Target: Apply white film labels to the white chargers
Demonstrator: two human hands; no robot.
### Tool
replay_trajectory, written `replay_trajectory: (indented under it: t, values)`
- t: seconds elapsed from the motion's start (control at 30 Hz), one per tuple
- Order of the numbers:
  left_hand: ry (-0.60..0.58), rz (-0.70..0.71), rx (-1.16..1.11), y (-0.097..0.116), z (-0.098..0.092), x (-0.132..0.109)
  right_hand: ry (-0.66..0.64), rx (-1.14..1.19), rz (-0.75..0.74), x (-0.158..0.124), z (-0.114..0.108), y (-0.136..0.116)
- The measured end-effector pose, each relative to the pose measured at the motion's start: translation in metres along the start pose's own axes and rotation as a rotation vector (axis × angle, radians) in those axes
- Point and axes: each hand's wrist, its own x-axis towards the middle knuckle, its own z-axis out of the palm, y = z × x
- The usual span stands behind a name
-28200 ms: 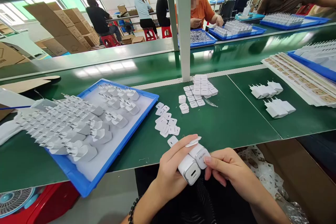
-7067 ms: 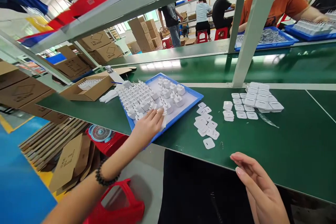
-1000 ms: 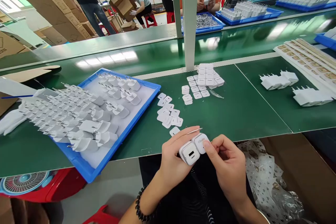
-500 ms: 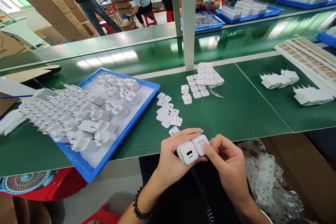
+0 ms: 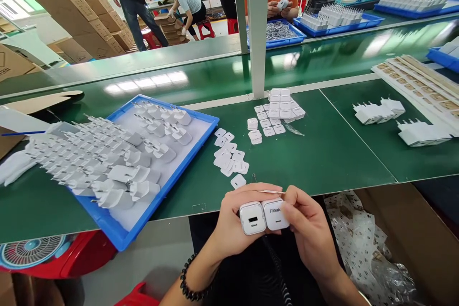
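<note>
Side by side in my left hand [image 5: 229, 222] are two white chargers, their faces turned up toward me. The left charger [image 5: 253, 219] shows a dark wide port with a smaller slot below it. On the right charger [image 5: 275, 215] there is grey lettering, partly covered by my right thumb, above a narrow slot. My right hand [image 5: 304, 217] is closed, its thumb and fingers at this charger's right edge. A thin pale strip [image 5: 270, 192] lies along my left index finger, its right end by my right fingertips; its kind is unclear. Loose white cover plates [image 5: 229, 155] lie ahead on the green table.
A blue tray [image 5: 172, 172] at left carries many chargers, pins up. Stacked printed plates [image 5: 279, 105] lie near the white post [image 5: 256, 28]. More chargers [image 5: 423, 133] and long strips [image 5: 419, 83] are at right. Co-workers sit and stand beyond. Plastic wrap [image 5: 362, 244] lies below the edge.
Both hands and the chargers are slightly lower and tilted more upright. My right thumb has slid from the lettered face to its right edge, revealing the slot.
</note>
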Motion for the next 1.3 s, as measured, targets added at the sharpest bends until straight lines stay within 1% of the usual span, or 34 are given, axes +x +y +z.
replay_trajectory:
  t: [0.1, 0.2, 0.3, 0.43, 0.6, 0.73, 0.8, 0.9, 1.07, 1.13, 1.3]
  values:
    - [-0.008, -0.018, -0.044, 0.002, -0.002, 0.001, -0.045, -0.010, -0.038, -0.002, -0.004, -0.003]
    - [-0.006, -0.029, -0.073, 0.002, -0.002, 0.000, -0.057, -0.025, -0.005, -0.003, -0.007, -0.004]
    - [-0.010, -0.023, -0.060, 0.002, -0.001, -0.001, -0.037, -0.037, 0.021, -0.003, -0.006, -0.005]
    - [-0.025, -0.006, 0.021, 0.005, -0.001, -0.002, -0.032, -0.022, 0.019, -0.004, -0.003, -0.007]
    - [-0.065, 0.017, 0.104, 0.006, -0.003, -0.002, -0.002, -0.050, 0.026, 0.000, -0.005, -0.005]
    - [-0.103, 0.038, 0.115, 0.005, -0.004, -0.001, 0.042, -0.083, 0.051, 0.003, -0.006, -0.001]
    - [-0.105, 0.023, 0.104, 0.003, -0.004, 0.000, 0.059, -0.106, 0.061, 0.004, -0.006, 0.000]
    - [-0.083, -0.034, 0.046, 0.001, -0.005, 0.002, 0.014, -0.106, 0.066, 0.004, -0.009, -0.002]
    - [-0.045, -0.116, -0.068, 0.002, -0.007, 0.004, -0.151, -0.051, 0.038, 0.000, -0.016, -0.006]
    - [-0.028, -0.118, -0.073, 0.003, -0.006, 0.003, -0.158, -0.039, 0.038, -0.004, -0.016, -0.005]
    - [-0.017, -0.110, -0.052, 0.005, -0.004, 0.001, -0.107, -0.017, 0.020, -0.015, -0.014, -0.002]
